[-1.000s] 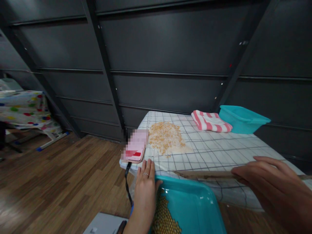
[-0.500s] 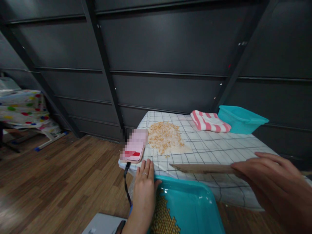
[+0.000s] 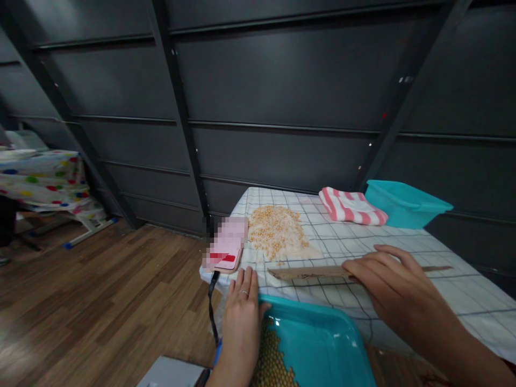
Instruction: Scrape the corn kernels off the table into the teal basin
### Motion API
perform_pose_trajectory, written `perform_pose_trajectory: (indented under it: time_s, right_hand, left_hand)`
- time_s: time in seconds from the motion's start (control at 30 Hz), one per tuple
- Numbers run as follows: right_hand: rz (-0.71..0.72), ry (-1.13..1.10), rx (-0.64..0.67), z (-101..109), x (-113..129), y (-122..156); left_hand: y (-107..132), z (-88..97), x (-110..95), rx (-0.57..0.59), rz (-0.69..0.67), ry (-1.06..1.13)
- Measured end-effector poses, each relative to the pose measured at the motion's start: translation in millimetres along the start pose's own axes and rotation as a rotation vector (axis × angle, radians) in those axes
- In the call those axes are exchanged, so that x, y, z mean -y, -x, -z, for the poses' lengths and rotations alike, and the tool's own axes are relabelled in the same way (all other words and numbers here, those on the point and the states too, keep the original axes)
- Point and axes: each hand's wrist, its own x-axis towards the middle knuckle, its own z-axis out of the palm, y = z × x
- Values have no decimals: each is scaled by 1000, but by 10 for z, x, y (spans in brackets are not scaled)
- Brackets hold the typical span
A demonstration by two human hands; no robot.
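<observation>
My left hand [image 3: 242,320] lies over the left rim of a teal plastic basin [image 3: 322,333], fingers straight and together on the outer side, thumb inside the rim. Yellowish beans [image 3: 272,360] cover the basin's left part. In my right hand [image 3: 397,285] is a long flat strip of cardboard [image 3: 306,273], gripped near its middle, just above the tablecloth. Beyond the strip's left end, a pile of yellow beans mixed with pale grains [image 3: 278,231] spreads over the white checked tablecloth [image 3: 334,242].
A pink phone [image 3: 228,242] with a black strap lies at the table's left edge. At the back right are a folded pink-and-white striped towel [image 3: 352,206] and another teal basin [image 3: 407,204]. A dark panelled wall [image 3: 282,80] stands behind. A grey box [image 3: 173,372] is below left.
My right hand has moved left and in over the table, and the cardboard strip has shifted slightly left with it. My left hand stays at the basin's rim. The view has shifted slightly.
</observation>
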Motion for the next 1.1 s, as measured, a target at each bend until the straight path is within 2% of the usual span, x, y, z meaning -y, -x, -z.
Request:
perform_pose_trajectory:
  time_s: [0.17,0.47,0.8,1.1]
  right_hand:
    - [-57,58,-32,17,-92,32]
    - [13,23,-14,-130,-132,23]
    - [6,-21,0,-41,-201,165]
    - [10,-17,-2,-38,-159,115]
  left_hand:
    - [18,-33,23,-15,-1,6]
    - [20,-47,47,-26,2,38]
    - [6,-12,24,-12,-14,14]
    - [14,-31,42,-24,1,65]
